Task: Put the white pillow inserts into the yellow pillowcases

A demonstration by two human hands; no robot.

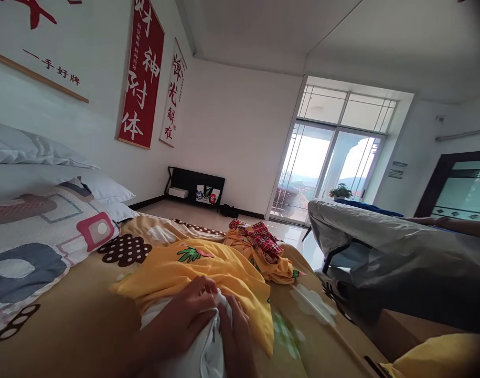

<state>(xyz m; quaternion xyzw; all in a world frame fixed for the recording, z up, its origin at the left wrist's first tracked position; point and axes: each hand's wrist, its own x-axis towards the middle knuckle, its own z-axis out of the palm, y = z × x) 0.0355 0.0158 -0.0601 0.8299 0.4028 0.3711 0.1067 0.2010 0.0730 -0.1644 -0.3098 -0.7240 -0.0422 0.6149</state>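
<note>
A white pillow (pixel 202 346) with a zip along its edge lies at the near side of the bed, its far end covered by a yellow pillowcase (pixel 220 260) printed with a green and pink motif. My left hand (pixel 190 310) grips the pillow's white fabric near the pillowcase opening, fingers bent. Close beside it, my right hand (pixel 236 320) has its fingers closed on the white fabric across the zip. Part of the pillow is hidden by my hands and the pillowcase.
Patterned pillows (pixel 23 262) are stacked on the left. Crumpled yellow and red checked cloth (pixel 263 241) lies beyond the pillowcase. A plastic-covered table (pixel 381 231) stands at right, with another person's arm (pixel 456 224) over it. A cardboard box (pixel 401 328) sits lower right.
</note>
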